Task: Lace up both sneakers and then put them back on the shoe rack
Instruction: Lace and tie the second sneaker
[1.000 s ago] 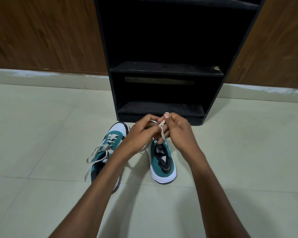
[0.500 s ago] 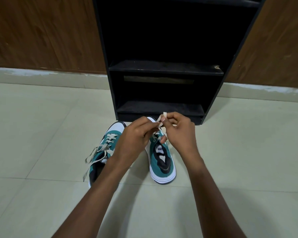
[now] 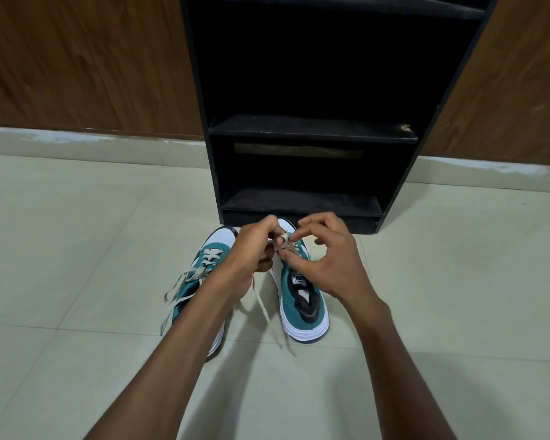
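Note:
Two teal and white sneakers stand on the floor in front of a black shoe rack [image 3: 311, 134]. The left sneaker [image 3: 213, 258] is laced, with loose lace ends spilling to its left. Over the toe end of the right sneaker [image 3: 302, 296] both hands meet. My left hand [image 3: 251, 252] and my right hand [image 3: 327, 258] pinch its beige lace [image 3: 285, 244] between fingertips. One free lace end trails down onto the floor between the shoes. The hands hide the right sneaker's eyelets.
The rack's two lower shelves [image 3: 299, 201] hold nothing and face me. Brown wooden wall panels [image 3: 77, 58] flank the rack. Pale floor tiles [image 3: 77, 233] spread on all sides of the shoes.
Both hands have shifted slightly toward the toe of the right sneaker. My right hand's fingers have spread apart, and a lace end now hangs down between the shoes.

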